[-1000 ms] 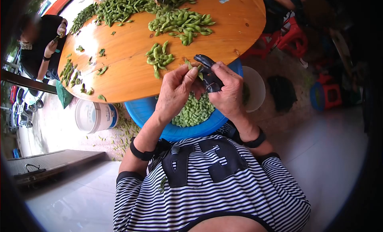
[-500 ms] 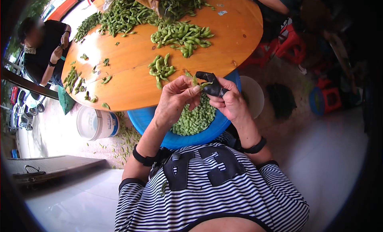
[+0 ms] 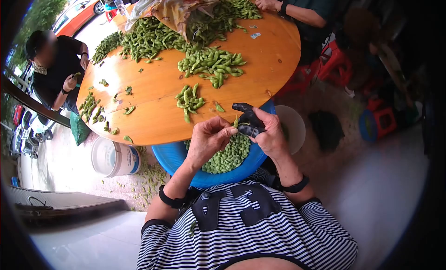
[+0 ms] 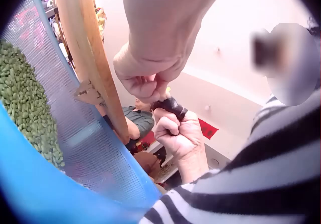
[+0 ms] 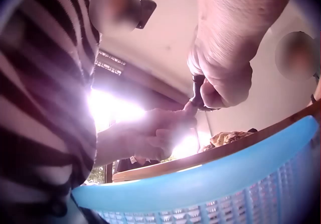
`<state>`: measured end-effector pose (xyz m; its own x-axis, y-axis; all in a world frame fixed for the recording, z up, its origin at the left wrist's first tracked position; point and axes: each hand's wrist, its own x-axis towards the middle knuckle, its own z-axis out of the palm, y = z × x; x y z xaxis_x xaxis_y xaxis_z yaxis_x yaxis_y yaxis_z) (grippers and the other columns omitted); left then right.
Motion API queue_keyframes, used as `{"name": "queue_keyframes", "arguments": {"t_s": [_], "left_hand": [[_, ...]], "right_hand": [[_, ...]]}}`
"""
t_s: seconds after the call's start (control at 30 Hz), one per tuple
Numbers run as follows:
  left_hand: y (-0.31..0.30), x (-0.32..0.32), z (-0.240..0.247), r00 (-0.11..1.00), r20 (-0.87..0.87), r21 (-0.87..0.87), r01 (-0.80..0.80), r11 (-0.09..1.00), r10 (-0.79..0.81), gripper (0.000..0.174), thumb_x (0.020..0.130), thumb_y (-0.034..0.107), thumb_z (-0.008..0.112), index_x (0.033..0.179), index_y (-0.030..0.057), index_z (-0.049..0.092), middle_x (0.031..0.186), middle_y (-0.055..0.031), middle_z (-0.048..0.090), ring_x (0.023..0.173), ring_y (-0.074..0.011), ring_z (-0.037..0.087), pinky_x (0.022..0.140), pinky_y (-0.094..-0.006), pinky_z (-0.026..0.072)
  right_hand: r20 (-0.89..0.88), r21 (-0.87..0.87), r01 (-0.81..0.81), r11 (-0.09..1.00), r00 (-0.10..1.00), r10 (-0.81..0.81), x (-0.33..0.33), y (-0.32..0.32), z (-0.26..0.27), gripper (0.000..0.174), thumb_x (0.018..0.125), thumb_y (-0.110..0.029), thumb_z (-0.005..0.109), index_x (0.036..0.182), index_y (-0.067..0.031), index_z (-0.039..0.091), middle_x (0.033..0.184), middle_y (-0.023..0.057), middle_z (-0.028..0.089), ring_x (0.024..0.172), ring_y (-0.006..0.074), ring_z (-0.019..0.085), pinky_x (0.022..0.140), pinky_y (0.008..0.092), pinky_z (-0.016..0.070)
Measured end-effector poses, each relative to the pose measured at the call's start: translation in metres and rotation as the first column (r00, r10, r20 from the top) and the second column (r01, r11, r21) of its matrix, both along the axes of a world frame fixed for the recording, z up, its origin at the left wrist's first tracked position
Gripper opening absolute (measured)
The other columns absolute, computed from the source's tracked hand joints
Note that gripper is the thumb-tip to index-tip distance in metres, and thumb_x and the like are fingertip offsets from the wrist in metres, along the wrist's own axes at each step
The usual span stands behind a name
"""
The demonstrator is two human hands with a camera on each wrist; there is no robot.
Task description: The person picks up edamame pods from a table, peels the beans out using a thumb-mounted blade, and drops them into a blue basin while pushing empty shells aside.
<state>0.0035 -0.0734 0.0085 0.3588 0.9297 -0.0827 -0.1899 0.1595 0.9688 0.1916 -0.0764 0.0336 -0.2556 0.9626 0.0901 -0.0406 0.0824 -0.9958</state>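
In the head view my left hand (image 3: 209, 139) pinches a green soybean pod (image 3: 236, 122) between thumb and fingers. My right hand (image 3: 270, 133), with black covers (image 3: 251, 119) on some of its digits, grips the same pod from the other side. Both hands meet above a blue plastic basket (image 3: 179, 170), close to the table's near edge. Shelled green soybeans (image 3: 227, 156) fill the basket's bottom. In the right wrist view the left hand is blurred by glare, and the pod is hidden behind the fingers.
On the wooden table (image 3: 153, 117) lie a small pod pile (image 3: 189, 102), a larger one (image 3: 211, 63), and a big heap (image 3: 153, 38) under a plastic bag (image 3: 174, 12). A white bucket (image 3: 114, 158) stands left. People sit at the table's left and far right.
The head view has tilted up, showing more of the table's far side. My hands have drawn nearer each other around the pod. The person at left has moved their hands apart.
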Motion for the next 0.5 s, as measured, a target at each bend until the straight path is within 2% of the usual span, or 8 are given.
{"name": "queue_keyframes", "arguments": {"t_s": [0.03, 0.1, 0.13, 0.27, 0.33, 0.37, 0.43, 0.5], "left_hand": [[-0.002, 0.001, 0.001, 0.999, -0.032, -0.035, -0.016, 0.999, 0.015, 0.015, 0.089, 0.012, 0.067, 0.081, 0.0017, 0.059, 0.067, -0.0006, 0.058, 0.053, -0.0053, 0.051, 0.045, -0.0204, 0.0388], [-0.005, 0.004, 0.001, 0.997, -0.066, -0.068, -0.035, 0.997, 0.031, 0.015, 0.091, 0.013, 0.064, 0.083, 0.0012, 0.059, 0.068, -0.0015, 0.060, 0.052, -0.0060, 0.052, 0.045, -0.0208, 0.0397], [-0.007, 0.006, 0.000, 0.999, 0.007, -0.059, -0.039, 0.997, 0.040, 0.014, 0.092, 0.012, 0.062, 0.086, 0.0004, 0.059, 0.071, -0.0041, 0.062, 0.055, -0.0085, 0.056, 0.047, -0.0220, 0.0427], [-0.008, 0.004, -0.005, 0.996, 0.087, -0.027, -0.012, 1.000, 0.014, 0.014, 0.094, 0.013, 0.059, 0.094, -0.0013, 0.057, 0.078, -0.0089, 0.067, 0.059, -0.0129, 0.061, 0.050, -0.0241, 0.0482], [-0.008, 0.003, -0.004, 0.998, 0.068, -0.027, 0.008, 1.000, -0.006, 0.014, 0.094, 0.013, 0.059, 0.094, -0.0012, 0.058, 0.078, -0.0088, 0.067, 0.059, -0.0127, 0.061, 0.050, -0.0239, 0.0475], [-0.009, 0.003, 0.000, 0.999, 0.052, -0.029, 0.011, 1.000, -0.009, 0.015, 0.094, 0.014, 0.059, 0.095, -0.0011, 0.058, 0.078, -0.0085, 0.066, 0.059, -0.0125, 0.061, 0.050, -0.0235, 0.0467], [-0.009, 0.003, 0.001, 0.999, 0.036, -0.032, 0.012, 0.999, -0.011, 0.015, 0.095, 0.014, 0.058, 0.096, -0.0009, 0.058, 0.077, -0.0082, 0.066, 0.059, -0.0123, 0.061, 0.049, -0.0232, 0.0460], [-0.009, 0.002, 0.000, 0.997, 0.065, -0.043, 0.050, 0.998, -0.047, 0.016, 0.095, 0.015, 0.057, 0.098, 0.0001, 0.058, 0.076, -0.0075, 0.065, 0.059, -0.0118, 0.060, 0.048, -0.0229, 0.0446]], "right_hand": [[0.000, 0.006, -0.004, 1.000, 1.000, 0.004, -0.004, -0.001, -0.001, 0.054, 0.071, 0.006, 0.046, 0.124, -0.0014, 0.058, 0.078, -0.0021, 0.059, 0.066, 0.0048, 0.049, 0.061, 0.0193, 0.0410], [0.284, 0.423, 0.123, 0.898, 0.923, -0.261, -0.012, -0.005, -0.005, 0.051, 0.072, 0.008, 0.052, 0.122, -0.0029, 0.060, 0.078, 0.0055, 0.059, 0.065, 0.0120, 0.052, 0.062, 0.0240, 0.0436], [0.313, 0.428, 0.137, 0.893, 0.905, -0.288, -0.014, -0.008, 0.000, 0.049, 0.073, 0.009, 0.057, 0.120, -0.0039, 0.061, 0.079, 0.0122, 0.058, 0.067, 0.0174, 0.055, 0.064, 0.0282, 0.0452], [0.261, 0.425, 0.161, 0.891, 0.921, -0.291, -0.017, -0.006, -0.006, 0.049, 0.074, 0.009, 0.055, 0.122, -0.0044, 0.060, 0.076, 0.0063, 0.058, 0.064, 0.0135, 0.054, 0.062, 0.0250, 0.0443], [0.046, 0.009, 0.059, 0.998, 0.997, -0.060, -0.011, -0.005, -0.006, 0.048, 0.077, 0.000, 0.060, 0.125, -0.0009, 0.057, 0.075, 0.0002, 0.057, 0.057, 0.0082, 0.047, 0.054, 0.0211, 0.0400], [0.045, 0.009, 0.058, 0.998, 0.997, -0.058, -0.008, -0.004, -0.008, 0.048, 0.077, 0.000, 0.060, 0.125, -0.0009, 0.057, 0.075, 0.0002, 0.057, 0.057, 0.0082, 0.047, 0.054, 0.0211, 0.0400], [-0.432, -0.203, -0.216, 0.955, 0.895, 0.110, -0.002, 0.001, -0.017, 0.052, 0.078, -0.010, 0.059, 0.128, 0.0040, 0.053, 0.074, -0.0045, 0.053, 0.052, 0.0022, 0.037, 0.047, 0.0169, 0.0310], [-0.562, -0.186, -0.303, 0.934, 0.813, 0.152, 0.005, 0.005, -0.033, 0.057, 0.075, -0.012, 0.054, 0.129, 0.0070, 0.050, 0.071, -0.0050, 0.050, 0.052, 0.0001, 0.032, 0.045, 0.0160, 0.0253]]}}
